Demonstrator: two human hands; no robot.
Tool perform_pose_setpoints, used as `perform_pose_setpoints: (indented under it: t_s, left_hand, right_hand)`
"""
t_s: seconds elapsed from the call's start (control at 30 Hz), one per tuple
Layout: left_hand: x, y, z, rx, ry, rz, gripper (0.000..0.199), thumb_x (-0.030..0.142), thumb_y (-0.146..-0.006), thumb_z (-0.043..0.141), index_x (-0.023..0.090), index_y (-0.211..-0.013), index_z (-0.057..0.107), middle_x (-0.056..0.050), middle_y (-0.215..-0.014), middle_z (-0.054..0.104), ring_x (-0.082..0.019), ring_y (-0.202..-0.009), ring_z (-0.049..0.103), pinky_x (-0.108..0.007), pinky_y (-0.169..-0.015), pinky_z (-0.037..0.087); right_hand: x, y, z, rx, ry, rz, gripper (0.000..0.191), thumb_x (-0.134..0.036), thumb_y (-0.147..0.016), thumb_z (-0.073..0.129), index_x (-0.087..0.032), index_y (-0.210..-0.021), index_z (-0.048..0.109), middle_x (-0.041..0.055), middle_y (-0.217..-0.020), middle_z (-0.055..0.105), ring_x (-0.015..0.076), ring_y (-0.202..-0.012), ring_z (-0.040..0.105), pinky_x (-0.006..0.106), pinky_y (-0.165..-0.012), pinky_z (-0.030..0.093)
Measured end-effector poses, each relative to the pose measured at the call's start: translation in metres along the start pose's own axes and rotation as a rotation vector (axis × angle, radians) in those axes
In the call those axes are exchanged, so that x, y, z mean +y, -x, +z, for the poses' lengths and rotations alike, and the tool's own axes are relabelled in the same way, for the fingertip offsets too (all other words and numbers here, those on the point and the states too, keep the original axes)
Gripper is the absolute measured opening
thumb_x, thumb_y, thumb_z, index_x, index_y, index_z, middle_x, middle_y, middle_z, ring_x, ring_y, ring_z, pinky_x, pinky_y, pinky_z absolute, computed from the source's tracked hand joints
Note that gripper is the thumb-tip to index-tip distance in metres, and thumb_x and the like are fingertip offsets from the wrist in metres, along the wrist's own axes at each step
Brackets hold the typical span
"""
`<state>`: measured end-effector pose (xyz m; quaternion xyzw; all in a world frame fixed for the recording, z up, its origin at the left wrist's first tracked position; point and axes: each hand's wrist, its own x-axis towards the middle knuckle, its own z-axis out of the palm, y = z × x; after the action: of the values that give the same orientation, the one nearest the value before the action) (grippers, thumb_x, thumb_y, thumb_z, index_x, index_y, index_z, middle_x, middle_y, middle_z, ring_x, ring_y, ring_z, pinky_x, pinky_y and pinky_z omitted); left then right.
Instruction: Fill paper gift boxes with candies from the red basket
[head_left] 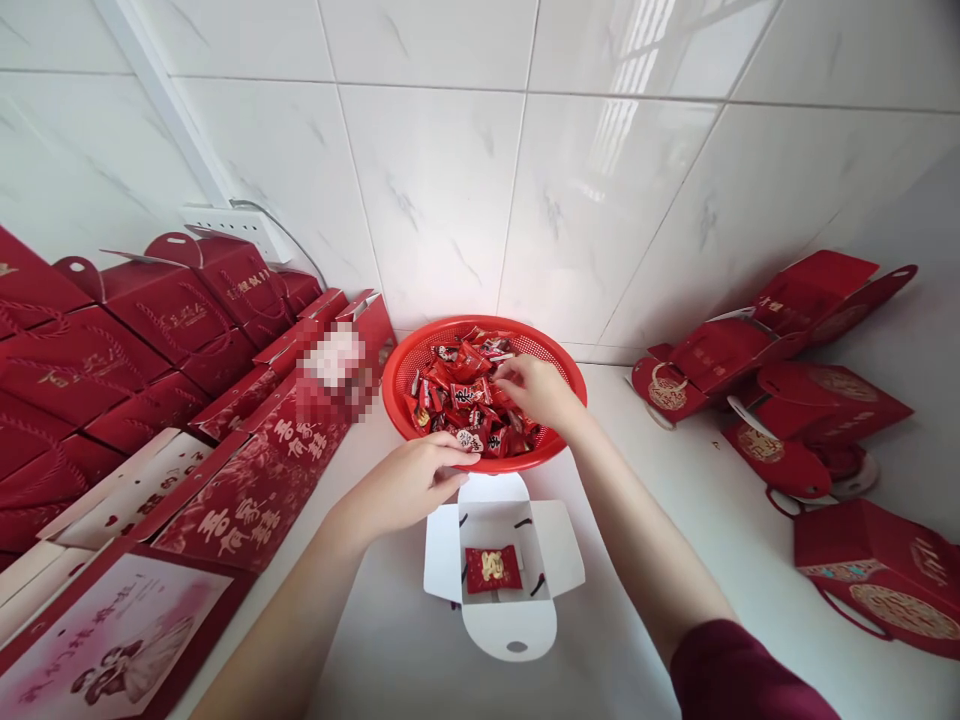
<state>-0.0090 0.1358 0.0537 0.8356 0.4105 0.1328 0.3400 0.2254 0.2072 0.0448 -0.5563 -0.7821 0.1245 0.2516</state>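
Observation:
A red plastic basket [397, 410] full of red-wrapped candies [469, 392] stands against the tiled wall. Over its right side is my right hand [536, 388], its fingers pinched together among the candies; what they hold, if anything, is hidden. My left hand [420, 478] rests at the basket's front left rim, fingers apart, with the fingertips by a round white-printed packet [470, 441]. In front of the basket sits a small box, white inside [510, 630], its flaps spread open. One red packet with gold print [492, 567] lies in it.
Several red gift boxes with rope handles [180, 312] are stacked at the left, beside long printed red boxes [247, 500]. Several more red boxes [840, 400] lie at the right. A white power strip [236, 232] with a cable is by the wall at back left.

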Motion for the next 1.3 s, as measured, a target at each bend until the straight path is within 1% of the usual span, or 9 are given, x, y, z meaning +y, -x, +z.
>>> perform_pose_setpoints:
  t_s: [0.2, 0.37, 0.53, 0.67, 0.77, 0.83, 0.97, 1.17, 1.3]
  left_hand:
    - [-0.001, 0.001, 0.0, -0.004, -0.021, 0.004, 0.034, 0.031, -0.093, 0.049, 0.026, -0.121, 0.069, -0.006, -0.12, 0.061, -0.014, -0.082, 0.064, -0.025, -0.073, 0.053]
    - [-0.002, 0.002, -0.001, 0.001, -0.067, 0.029, 0.033, 0.03, -0.094, 0.048, 0.028, -0.119, 0.07, -0.005, -0.115, 0.062, -0.016, -0.085, 0.064, -0.026, -0.074, 0.052]
    - [-0.002, 0.001, -0.001, -0.009, -0.076, 0.006, 0.034, 0.029, -0.094, 0.048, 0.029, -0.122, 0.068, -0.004, -0.115, 0.062, -0.014, -0.079, 0.063, -0.026, -0.073, 0.05]
    - [-0.002, 0.001, -0.001, -0.012, -0.069, 0.019, 0.034, 0.029, -0.095, 0.048, 0.029, -0.123, 0.067, -0.004, -0.115, 0.062, -0.014, -0.08, 0.063, -0.025, -0.073, 0.049]
    - [-0.002, 0.001, -0.001, -0.011, -0.067, 0.012, 0.033, 0.031, -0.095, 0.048, 0.028, -0.121, 0.068, -0.004, -0.115, 0.062, -0.013, -0.079, 0.062, -0.025, -0.072, 0.049]
    - [-0.002, 0.001, -0.001, -0.006, -0.075, 0.008, 0.032, 0.031, -0.095, 0.048, 0.029, -0.12, 0.069, -0.004, -0.114, 0.062, -0.014, -0.08, 0.062, -0.025, -0.072, 0.049]
    - [-0.001, 0.002, -0.002, -0.009, -0.09, 0.016, 0.033, 0.03, -0.095, 0.047, 0.03, -0.121, 0.068, -0.004, -0.112, 0.062, -0.014, -0.081, 0.062, -0.025, -0.072, 0.048]
    - [-0.002, 0.002, -0.001, -0.007, -0.086, 0.023, 0.033, 0.029, -0.095, 0.048, 0.029, -0.12, 0.069, -0.005, -0.11, 0.062, -0.014, -0.079, 0.061, -0.025, -0.07, 0.048]
    - [-0.003, 0.001, 0.0, -0.005, -0.079, 0.027, 0.034, 0.03, -0.095, 0.048, 0.029, -0.121, 0.069, -0.005, -0.11, 0.062, -0.015, -0.079, 0.061, -0.026, -0.072, 0.048]
  right_hand:
    - [-0.056, -0.068, 0.043, -0.248, 0.137, -0.266, 0.023, -0.01, -0.092, 0.046, -0.017, -0.101, 0.065, 0.0097, -0.109, 0.071, 0.0209, -0.1, 0.064, 0.027, -0.081, 0.044]
    - [-0.059, -0.098, 0.063, -0.387, 0.255, -0.364, 0.023, -0.021, -0.098, 0.046, -0.017, -0.11, 0.065, 0.0104, -0.114, 0.07, 0.0216, -0.106, 0.063, 0.027, -0.085, 0.043]
    - [-0.039, -0.096, 0.053, -0.462, 0.356, -0.374, 0.03, -0.038, -0.096, 0.051, -0.018, -0.094, 0.073, 0.0092, -0.106, 0.073, 0.0217, -0.102, 0.065, 0.027, -0.085, 0.041]
    - [-0.029, -0.091, 0.047, -0.483, 0.451, -0.304, 0.021, -0.034, -0.084, 0.069, -0.015, -0.086, 0.075, 0.0118, -0.093, 0.075, 0.0257, -0.095, 0.067, 0.032, -0.087, 0.04]
    - [-0.028, -0.089, 0.049, -0.476, 0.478, -0.285, 0.017, -0.025, -0.083, 0.068, -0.017, -0.098, 0.074, 0.0118, -0.102, 0.075, 0.0273, -0.102, 0.066, 0.035, -0.091, 0.039]
    - [-0.029, -0.089, 0.053, -0.458, 0.482, -0.283, 0.033, -0.02, -0.083, 0.066, -0.021, -0.117, 0.068, 0.0122, -0.111, 0.073, 0.028, -0.108, 0.064, 0.037, -0.094, 0.038]
    - [-0.031, -0.087, 0.062, -0.381, 0.467, -0.258, 0.061, -0.018, -0.09, 0.055, -0.019, -0.149, 0.035, 0.017, -0.116, 0.07, 0.0289, -0.107, 0.065, 0.039, -0.092, 0.04]
    - [-0.032, -0.084, 0.073, -0.412, 0.384, -0.298, 0.03, -0.016, -0.087, 0.056, -0.019, -0.116, 0.065, 0.0099, -0.106, 0.074, 0.0239, -0.099, 0.068, 0.029, -0.08, 0.046]
    - [-0.035, -0.084, 0.085, -0.417, 0.376, -0.284, 0.059, -0.016, -0.084, 0.058, -0.013, -0.141, 0.045, 0.0172, -0.119, 0.069, 0.0288, -0.108, 0.066, 0.037, -0.089, 0.046]
